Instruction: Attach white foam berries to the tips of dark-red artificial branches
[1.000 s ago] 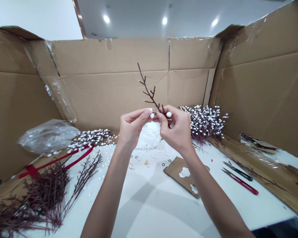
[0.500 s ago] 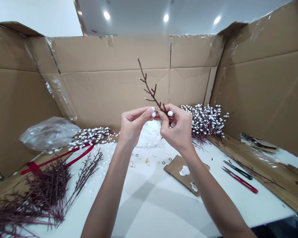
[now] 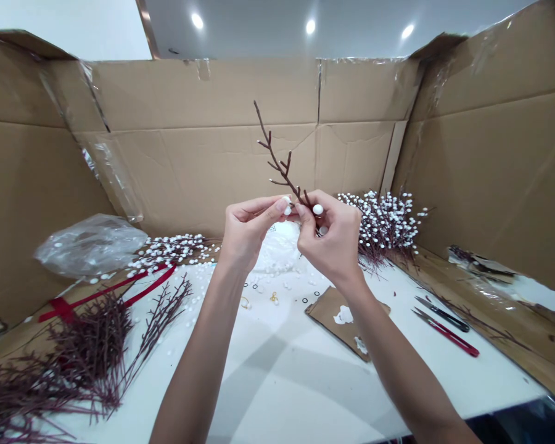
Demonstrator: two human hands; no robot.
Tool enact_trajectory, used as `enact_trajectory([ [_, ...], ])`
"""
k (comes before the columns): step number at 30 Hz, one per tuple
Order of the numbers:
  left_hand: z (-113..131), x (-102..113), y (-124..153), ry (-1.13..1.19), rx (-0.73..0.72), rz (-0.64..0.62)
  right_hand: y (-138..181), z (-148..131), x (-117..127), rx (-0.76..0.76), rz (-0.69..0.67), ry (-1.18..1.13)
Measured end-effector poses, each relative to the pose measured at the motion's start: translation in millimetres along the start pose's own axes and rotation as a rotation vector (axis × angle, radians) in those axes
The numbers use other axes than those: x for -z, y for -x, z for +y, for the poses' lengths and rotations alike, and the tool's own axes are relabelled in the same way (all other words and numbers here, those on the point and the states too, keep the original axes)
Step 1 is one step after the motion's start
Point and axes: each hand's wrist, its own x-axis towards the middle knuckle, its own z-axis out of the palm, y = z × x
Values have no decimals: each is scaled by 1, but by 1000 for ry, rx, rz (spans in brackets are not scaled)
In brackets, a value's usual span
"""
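Note:
A brown artificial branch (image 3: 277,165) with short side twigs rises at a tilt from between my hands, held above the table. My right hand (image 3: 329,233) is closed around its lower part, thumb and forefinger pinching the stem. White berries (image 3: 318,210) on lower twigs show against the right fingers. With thumb and fingertips my left hand (image 3: 254,231) pinches a white berry (image 3: 287,209) at the end of a side twig, close to the right thumb. The upper twigs have pale tips without berries. The stem's lower end is hidden behind my right hand.
Bare branches (image 3: 92,345) lie at left by a red ribbon (image 3: 150,285) and a plastic bag (image 3: 92,245). Berried branches (image 3: 383,225) stand at back right. A cardboard piece (image 3: 333,320) with white glue-like smears and red snips (image 3: 448,334) lie at right. Cardboard walls (image 3: 203,160) surround the table.
The view has tilted slightly. Both hands keep nearly the same hold on the branch and berry, with only a slight shift of the fingers.

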Motion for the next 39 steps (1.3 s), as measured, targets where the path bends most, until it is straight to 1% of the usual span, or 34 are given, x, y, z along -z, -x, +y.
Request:
enact_trajectory([
  [6,2,2,0,-8,35,9,0,1,0,5,-5,-4],
  [16,5,3,0,-36,46,-50,0,2,0,-12,-27,-30],
  [25,6,2,1,-50,63,-51,1,3,-2,-23,-22,-17],
  [29,5,3,0,-38,65,-52,0,5,-3,-28,-12,-49],
  [35,1,5,-1,-45,72,-54,-2,8,-3,-79,-26,-136],
  [39,0,6,-2,-50,79,-51,-3,7,-3,-86,-36,-140],
])
